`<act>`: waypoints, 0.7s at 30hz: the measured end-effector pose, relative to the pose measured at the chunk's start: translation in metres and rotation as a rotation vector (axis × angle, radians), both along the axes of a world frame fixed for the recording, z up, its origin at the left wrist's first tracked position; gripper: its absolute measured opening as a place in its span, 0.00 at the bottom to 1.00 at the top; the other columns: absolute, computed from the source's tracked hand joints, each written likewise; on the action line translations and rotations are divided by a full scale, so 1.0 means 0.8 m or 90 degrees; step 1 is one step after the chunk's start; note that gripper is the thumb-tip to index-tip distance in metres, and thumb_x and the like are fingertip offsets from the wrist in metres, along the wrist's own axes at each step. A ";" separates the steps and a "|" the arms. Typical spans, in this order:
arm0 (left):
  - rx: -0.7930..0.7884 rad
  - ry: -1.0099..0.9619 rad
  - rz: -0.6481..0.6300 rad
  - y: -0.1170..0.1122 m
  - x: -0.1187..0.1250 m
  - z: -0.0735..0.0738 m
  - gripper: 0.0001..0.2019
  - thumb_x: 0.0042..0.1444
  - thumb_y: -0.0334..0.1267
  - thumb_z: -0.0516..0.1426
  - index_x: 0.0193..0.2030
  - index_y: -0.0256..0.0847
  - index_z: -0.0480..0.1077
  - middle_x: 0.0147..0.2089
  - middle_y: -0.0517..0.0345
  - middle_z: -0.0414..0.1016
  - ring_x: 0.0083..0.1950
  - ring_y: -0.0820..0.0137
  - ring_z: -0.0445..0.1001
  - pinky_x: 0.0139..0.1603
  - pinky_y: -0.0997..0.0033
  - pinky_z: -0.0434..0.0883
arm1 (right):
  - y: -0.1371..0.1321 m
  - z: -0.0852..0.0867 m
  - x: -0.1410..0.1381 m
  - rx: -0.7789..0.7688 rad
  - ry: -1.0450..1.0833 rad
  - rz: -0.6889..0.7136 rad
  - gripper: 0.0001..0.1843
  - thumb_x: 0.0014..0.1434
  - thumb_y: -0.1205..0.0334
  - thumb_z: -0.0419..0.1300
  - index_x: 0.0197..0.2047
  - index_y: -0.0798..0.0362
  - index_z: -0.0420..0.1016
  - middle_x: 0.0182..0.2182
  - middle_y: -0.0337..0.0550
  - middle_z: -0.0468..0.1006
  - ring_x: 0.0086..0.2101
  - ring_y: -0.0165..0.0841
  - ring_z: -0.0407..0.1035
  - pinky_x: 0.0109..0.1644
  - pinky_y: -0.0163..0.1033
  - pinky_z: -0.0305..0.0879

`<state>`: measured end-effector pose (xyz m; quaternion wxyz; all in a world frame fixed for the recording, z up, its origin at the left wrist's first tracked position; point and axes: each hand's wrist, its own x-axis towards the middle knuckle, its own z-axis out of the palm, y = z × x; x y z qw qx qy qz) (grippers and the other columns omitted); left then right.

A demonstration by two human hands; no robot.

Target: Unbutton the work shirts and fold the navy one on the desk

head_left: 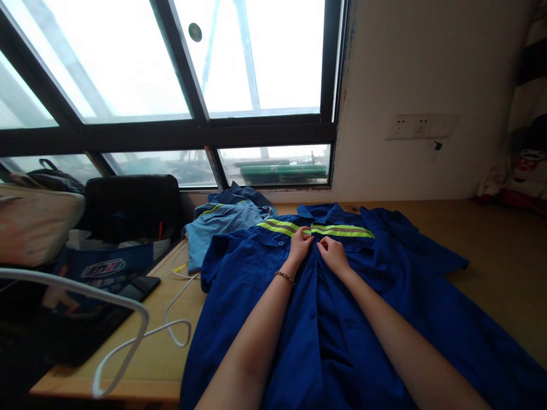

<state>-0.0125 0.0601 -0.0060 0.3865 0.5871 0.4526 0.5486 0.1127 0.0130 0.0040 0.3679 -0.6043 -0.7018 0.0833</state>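
Observation:
A dark blue work shirt [252, 290] with yellow and grey reflective strips [342, 230] lies spread on the wooden table, its collar [320, 213] toward the window. At the front opening, just by the strip, my left hand [301, 242] pinches the placket edge. My right hand [332, 254], fingers curled together, grips the opposite edge close beside it. Below my hands the front hangs partly apart, and a button [312, 314] shows on the placket. Whether a button sits between my fingers is too small to tell.
Behind the shirt's left sleeve lies a folded light blue garment [226, 219]. A white cable [171, 324] loops over the table's left side, near a dark flat device [141, 287]. A blue bag [106, 265] stands left; sockets [421, 126] are on the wall.

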 end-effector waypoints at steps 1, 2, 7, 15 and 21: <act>0.010 0.018 0.007 0.004 0.000 0.001 0.15 0.41 0.30 0.60 0.39 0.38 0.67 0.23 0.63 0.70 0.26 0.75 0.69 0.29 0.77 0.65 | -0.008 0.000 -0.002 -0.003 -0.048 0.002 0.08 0.55 0.61 0.51 0.29 0.53 0.68 0.27 0.42 0.73 0.29 0.31 0.67 0.32 0.32 0.57; 0.019 0.033 0.010 0.009 0.000 0.001 0.15 0.42 0.29 0.60 0.39 0.38 0.67 0.23 0.62 0.70 0.26 0.74 0.69 0.29 0.77 0.66 | -0.016 0.000 -0.002 -0.003 -0.093 0.002 0.06 0.54 0.62 0.52 0.31 0.53 0.68 0.28 0.43 0.72 0.29 0.31 0.67 0.32 0.32 0.56; 0.058 0.098 0.010 0.037 0.001 -0.007 0.16 0.43 0.28 0.58 0.43 0.37 0.67 0.25 0.61 0.71 0.28 0.73 0.71 0.33 0.75 0.67 | -0.050 -0.004 0.003 -0.003 -0.216 0.013 0.08 0.57 0.61 0.49 0.34 0.53 0.68 0.31 0.43 0.72 0.31 0.31 0.66 0.32 0.32 0.55; 0.080 0.157 0.017 0.052 0.004 -0.015 0.16 0.43 0.27 0.58 0.42 0.37 0.68 0.25 0.60 0.72 0.29 0.72 0.71 0.35 0.73 0.66 | -0.068 0.012 0.007 -0.175 -0.210 -0.013 0.23 0.55 0.43 0.45 0.25 0.51 0.70 0.25 0.43 0.74 0.29 0.34 0.68 0.28 0.35 0.52; 0.083 0.162 0.021 0.051 0.003 -0.016 0.16 0.45 0.29 0.57 0.44 0.36 0.67 0.26 0.59 0.72 0.29 0.72 0.71 0.35 0.73 0.66 | -0.075 0.018 0.005 -0.185 -0.176 -0.038 0.17 0.50 0.47 0.52 0.36 0.49 0.70 0.34 0.42 0.74 0.32 0.34 0.69 0.29 0.34 0.54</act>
